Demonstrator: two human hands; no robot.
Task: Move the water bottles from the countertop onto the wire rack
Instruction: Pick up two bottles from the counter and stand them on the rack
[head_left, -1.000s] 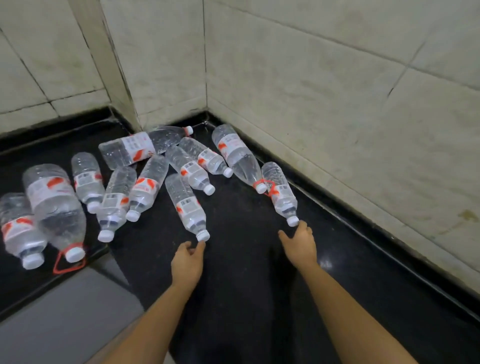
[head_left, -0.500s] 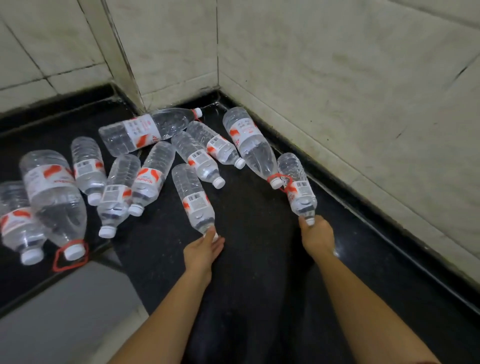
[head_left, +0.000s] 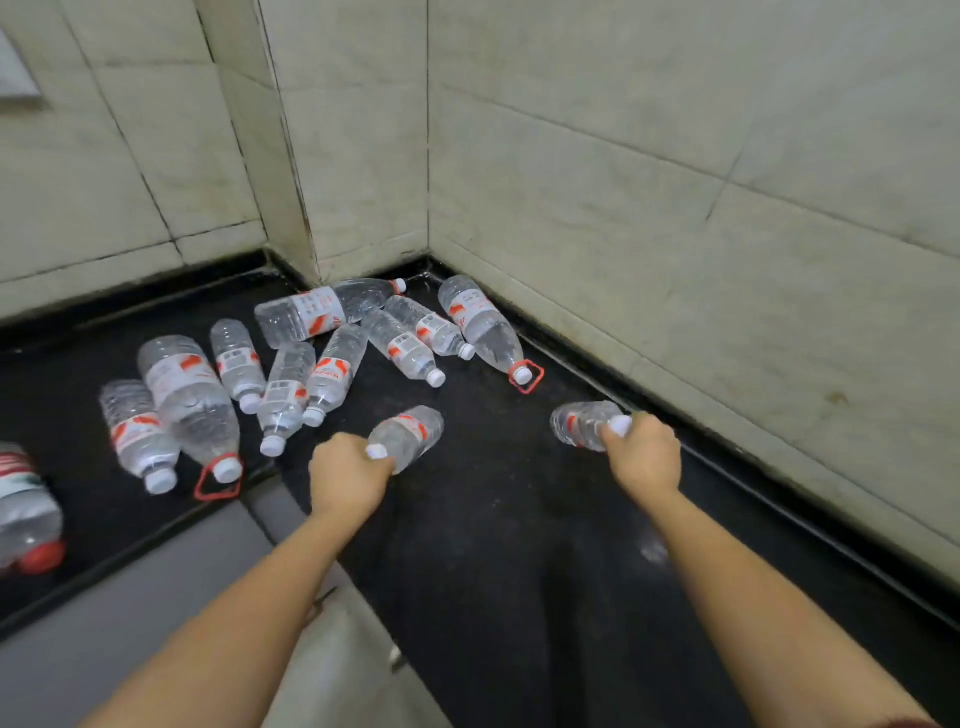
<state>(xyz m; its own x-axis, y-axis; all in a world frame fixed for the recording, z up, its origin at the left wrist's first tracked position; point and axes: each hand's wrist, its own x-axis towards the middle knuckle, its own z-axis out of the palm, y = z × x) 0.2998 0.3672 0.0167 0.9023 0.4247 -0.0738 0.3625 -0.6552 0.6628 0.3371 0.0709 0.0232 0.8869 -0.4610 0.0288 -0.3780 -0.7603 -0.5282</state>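
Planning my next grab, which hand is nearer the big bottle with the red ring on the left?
Left. The left hand, gripping a small bottle, is just right of the big bottle; the right hand, gripping a second small bottle, is far off near the wall.

The light is soft, even and rather dim, with a greenish tint on the walls (head_left: 649, 156) beyond the right hand (head_left: 644, 453). On the black countertop (head_left: 483, 530) shadows hardly show; one small pale glare lies just beside the right forearm. The bottle (head_left: 23, 512) far left of the left hand (head_left: 347, 473) is blurred. Wall joints bend near the edges.
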